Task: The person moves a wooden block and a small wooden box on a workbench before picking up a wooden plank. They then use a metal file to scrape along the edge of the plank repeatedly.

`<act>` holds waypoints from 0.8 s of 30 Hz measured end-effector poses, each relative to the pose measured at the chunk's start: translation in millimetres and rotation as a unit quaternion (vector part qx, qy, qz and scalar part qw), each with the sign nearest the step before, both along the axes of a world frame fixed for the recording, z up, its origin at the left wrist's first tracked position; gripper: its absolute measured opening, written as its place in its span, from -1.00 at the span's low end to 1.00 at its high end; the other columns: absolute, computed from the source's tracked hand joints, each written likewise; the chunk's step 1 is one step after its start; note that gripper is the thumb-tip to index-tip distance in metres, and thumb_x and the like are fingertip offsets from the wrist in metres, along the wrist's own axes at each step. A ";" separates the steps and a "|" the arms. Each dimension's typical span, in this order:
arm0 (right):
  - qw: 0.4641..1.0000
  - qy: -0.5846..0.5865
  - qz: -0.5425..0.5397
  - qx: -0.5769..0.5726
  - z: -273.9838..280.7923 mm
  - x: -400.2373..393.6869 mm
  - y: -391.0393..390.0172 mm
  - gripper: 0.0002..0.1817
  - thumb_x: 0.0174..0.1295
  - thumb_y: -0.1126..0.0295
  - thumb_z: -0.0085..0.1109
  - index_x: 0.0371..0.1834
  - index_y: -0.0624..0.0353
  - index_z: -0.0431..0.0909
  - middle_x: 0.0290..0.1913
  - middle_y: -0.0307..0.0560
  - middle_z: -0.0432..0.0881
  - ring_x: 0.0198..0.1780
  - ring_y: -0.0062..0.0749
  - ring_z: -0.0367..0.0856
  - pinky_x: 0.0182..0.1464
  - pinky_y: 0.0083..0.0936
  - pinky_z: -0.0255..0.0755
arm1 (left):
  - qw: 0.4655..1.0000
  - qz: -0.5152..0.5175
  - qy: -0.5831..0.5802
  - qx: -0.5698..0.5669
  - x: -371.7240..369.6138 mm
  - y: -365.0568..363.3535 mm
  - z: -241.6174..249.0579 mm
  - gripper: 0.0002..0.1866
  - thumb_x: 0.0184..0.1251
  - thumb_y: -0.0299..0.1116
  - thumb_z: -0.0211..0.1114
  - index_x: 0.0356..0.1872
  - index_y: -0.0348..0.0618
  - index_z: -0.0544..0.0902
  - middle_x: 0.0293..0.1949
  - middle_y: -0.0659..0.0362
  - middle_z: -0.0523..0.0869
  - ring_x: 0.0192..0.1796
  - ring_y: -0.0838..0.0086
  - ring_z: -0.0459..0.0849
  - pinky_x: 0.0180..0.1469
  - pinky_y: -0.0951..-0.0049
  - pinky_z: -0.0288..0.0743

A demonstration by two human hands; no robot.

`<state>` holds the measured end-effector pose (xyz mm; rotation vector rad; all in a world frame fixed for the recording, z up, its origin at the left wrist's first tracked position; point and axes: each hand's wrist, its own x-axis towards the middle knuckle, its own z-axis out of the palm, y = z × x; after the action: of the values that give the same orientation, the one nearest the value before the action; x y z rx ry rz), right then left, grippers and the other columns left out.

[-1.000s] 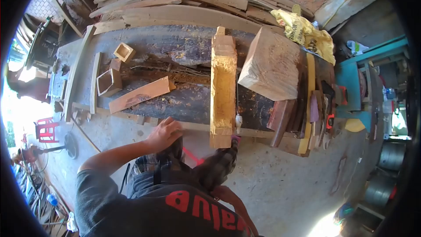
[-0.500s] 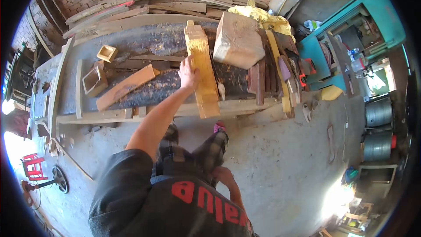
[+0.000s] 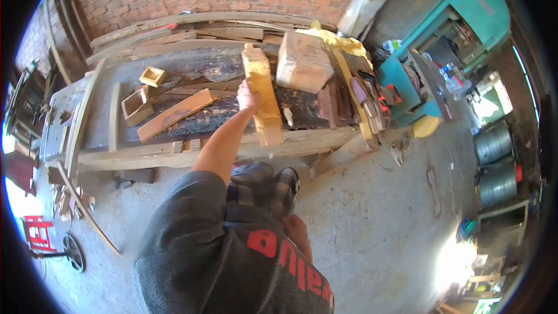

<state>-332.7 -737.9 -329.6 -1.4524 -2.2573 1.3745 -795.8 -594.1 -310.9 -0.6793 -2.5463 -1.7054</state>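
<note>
My left hand (image 3: 247, 96) is at the left long edge of a yellowish wooden board (image 3: 266, 102), closed on it near mid-length. The board lies across the dark workbench (image 3: 200, 116), its near end reaching the front edge. Part of my grip is hidden by the hand itself. To the board's right sits a large pale wooden block (image 3: 304, 63). My right hand (image 3: 295, 228) is low beside my hip, curled like a fist, and whatever may be inside it is hidden. Left of the board lies an orange-brown plank (image 3: 176, 115).
Two small open wooden boxes, the yellow one (image 3: 152, 76) and the brown one (image 3: 136, 106), stand on the bench's left. Long boards (image 3: 174, 36) lie along the brick wall. A teal machine (image 3: 479, 9) stands at the right, near metal drums (image 3: 499, 166). Wood scraps (image 3: 70, 202) litter the floor.
My viewpoint has shifted, and my legs have changed position. The board now shows a narrower face and more of its side, with my left hand further over its left edge.
</note>
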 end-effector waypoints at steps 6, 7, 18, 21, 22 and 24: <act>0.995 -0.005 0.065 0.073 -3.3 -4.1 14.3 -0.73 0.29 0.21 0.25 -0.31 0.23 0.59 -0.43 0.04 0.68 -0.37 -0.19 0.68 -0.28 -0.30 0.49 | 1.000 0.009 0.008 -0.006 6.6 -6.5 15.7 -0.36 0.06 -0.44 0.26 0.28 -0.02 0.42 0.19 -0.03 0.54 0.23 0.01 0.47 0.27 0.01 0.35; 0.995 -0.007 0.061 0.073 6.7 -12.0 17.2 -0.73 0.29 0.21 0.25 -0.31 0.23 0.59 -0.43 0.04 0.68 -0.37 -0.19 0.68 -0.28 -0.30 0.49 | 1.000 0.005 0.006 -0.006 7.4 -8.8 10.8 -0.36 0.06 -0.44 0.26 0.28 -0.02 0.42 0.19 -0.03 0.54 0.23 0.01 0.47 0.27 0.01 0.35; 0.954 0.130 0.047 0.267 94.9 -197.6 145.2 -0.78 0.37 0.29 0.19 -0.08 0.20 0.54 -0.22 -0.04 0.57 -0.21 -0.34 0.58 -0.14 -0.43 0.47 | 0.991 -0.040 -0.031 0.123 5.8 -27.4 17.4 -0.36 0.01 -0.56 0.22 0.26 -0.14 0.44 0.20 -0.12 0.48 0.28 -0.05 0.37 0.41 0.12 0.22; 0.942 0.081 0.054 0.321 104.7 -252.0 164.1 -0.69 0.38 0.23 0.19 0.04 0.20 0.48 -0.10 0.05 0.50 -0.11 -0.20 0.56 -0.08 -0.34 0.47 | 0.989 -0.044 -0.053 0.130 6.9 -34.5 26.8 -0.38 0.02 -0.55 0.23 0.24 -0.18 0.45 0.23 -0.10 0.47 0.32 -0.01 0.37 0.43 0.15 0.22; 0.938 0.055 0.036 0.341 103.9 -265.4 169.8 -0.63 0.38 0.20 0.18 0.09 0.21 0.45 -0.05 0.10 0.47 -0.07 -0.09 0.55 -0.05 -0.26 0.47 | 0.989 -0.040 -0.062 0.131 7.8 -36.6 31.3 -0.39 0.05 -0.54 0.23 0.24 -0.19 0.46 0.25 -0.10 0.47 0.33 -0.01 0.36 0.44 0.17 0.23; 0.920 0.010 0.071 0.385 91.7 -285.9 181.4 -0.61 0.38 0.19 0.17 0.13 0.21 0.43 -0.01 0.15 0.45 -0.04 0.02 0.53 -0.02 -0.17 0.44 | 0.989 -0.041 -0.072 0.125 7.9 -41.1 36.3 -0.41 0.08 -0.51 0.25 0.25 -0.18 0.47 0.27 -0.09 0.46 0.36 0.00 0.36 0.44 0.19 0.23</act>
<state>-618.6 -556.5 -237.9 -0.9977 -2.4815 0.3884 -787.8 -635.2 -274.6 -0.6755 -2.3586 -2.1269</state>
